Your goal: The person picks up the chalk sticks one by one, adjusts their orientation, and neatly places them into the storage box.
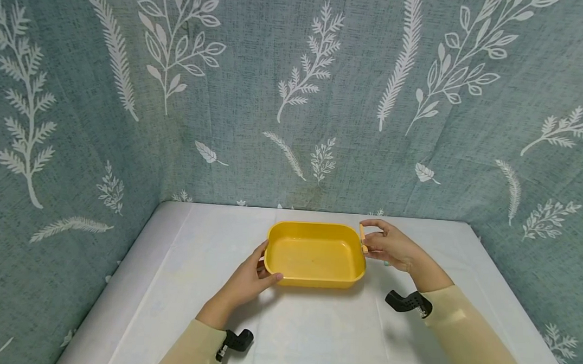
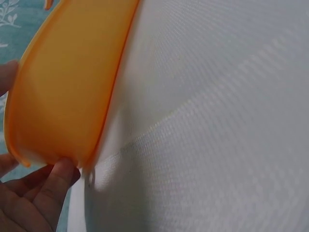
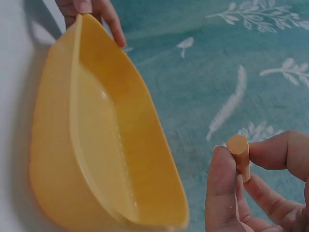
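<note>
A yellow rectangular plastic basin [image 1: 315, 256] with rounded corners faces up at the far middle of the white table; I cannot tell whether it touches the cloth. My left hand [image 1: 248, 280] grips its left end, thumb on the front rim; the left wrist view shows the thumb and fingers on the basin's end wall [image 2: 63, 87]. Just off the right end, my right hand [image 1: 391, 245] pinches a slim orange rod-like piece [image 1: 363, 239]. In the right wrist view the rod's rounded end [image 3: 238, 144] shows between thumb and fingers, apart from the basin's rim [image 3: 159, 130].
White cloth covers the table [image 1: 211, 238]. Blue-green curtains [image 1: 246, 93] with white leaf prints hang behind and at both sides. Black camera mounts [image 1: 408, 302] sit on both wrists. A tiny teal spot [image 1: 387, 263] shows below the right hand, too small to identify.
</note>
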`<control>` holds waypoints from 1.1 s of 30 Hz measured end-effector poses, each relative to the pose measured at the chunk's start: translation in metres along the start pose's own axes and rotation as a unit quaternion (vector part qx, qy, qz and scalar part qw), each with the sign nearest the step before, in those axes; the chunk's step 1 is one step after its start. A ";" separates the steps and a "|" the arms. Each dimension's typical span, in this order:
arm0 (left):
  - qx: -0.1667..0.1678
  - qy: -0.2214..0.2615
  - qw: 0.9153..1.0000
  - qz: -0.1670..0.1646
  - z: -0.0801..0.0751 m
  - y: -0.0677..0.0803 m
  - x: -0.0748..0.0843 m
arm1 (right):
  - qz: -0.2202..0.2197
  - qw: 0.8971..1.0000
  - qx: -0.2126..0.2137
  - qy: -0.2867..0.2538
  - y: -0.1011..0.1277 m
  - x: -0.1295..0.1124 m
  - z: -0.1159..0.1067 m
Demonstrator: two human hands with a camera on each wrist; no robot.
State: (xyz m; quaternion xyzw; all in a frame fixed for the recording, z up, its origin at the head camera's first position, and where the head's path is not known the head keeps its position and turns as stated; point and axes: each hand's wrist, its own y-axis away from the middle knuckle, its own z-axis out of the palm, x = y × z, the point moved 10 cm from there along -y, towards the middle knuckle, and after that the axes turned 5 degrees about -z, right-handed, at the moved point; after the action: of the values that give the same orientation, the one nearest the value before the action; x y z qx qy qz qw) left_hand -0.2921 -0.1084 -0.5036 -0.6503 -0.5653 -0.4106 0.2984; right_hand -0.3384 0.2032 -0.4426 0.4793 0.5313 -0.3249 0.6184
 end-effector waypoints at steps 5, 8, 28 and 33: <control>-0.001 0.001 1.000 -0.003 0.000 0.000 -0.001 | 0.011 1.000 -0.004 -0.005 -0.008 0.002 0.016; -0.001 0.003 1.000 -0.004 0.000 0.000 0.000 | 0.013 1.000 -0.012 -0.018 -0.013 0.003 0.027; -0.010 0.032 0.999 0.002 0.000 0.002 0.004 | 0.003 0.999 -0.029 -0.024 -0.039 0.014 0.078; -0.010 0.038 0.999 0.002 0.001 0.001 0.002 | 0.001 0.999 -0.023 -0.022 -0.047 0.016 0.089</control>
State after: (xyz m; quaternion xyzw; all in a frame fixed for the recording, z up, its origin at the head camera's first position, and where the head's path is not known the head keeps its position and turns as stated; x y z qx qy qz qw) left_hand -0.2914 -0.1067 -0.5018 -0.6378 -0.5484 -0.4401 0.3144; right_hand -0.3466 0.1062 -0.4722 0.4583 0.5246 -0.3218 0.6413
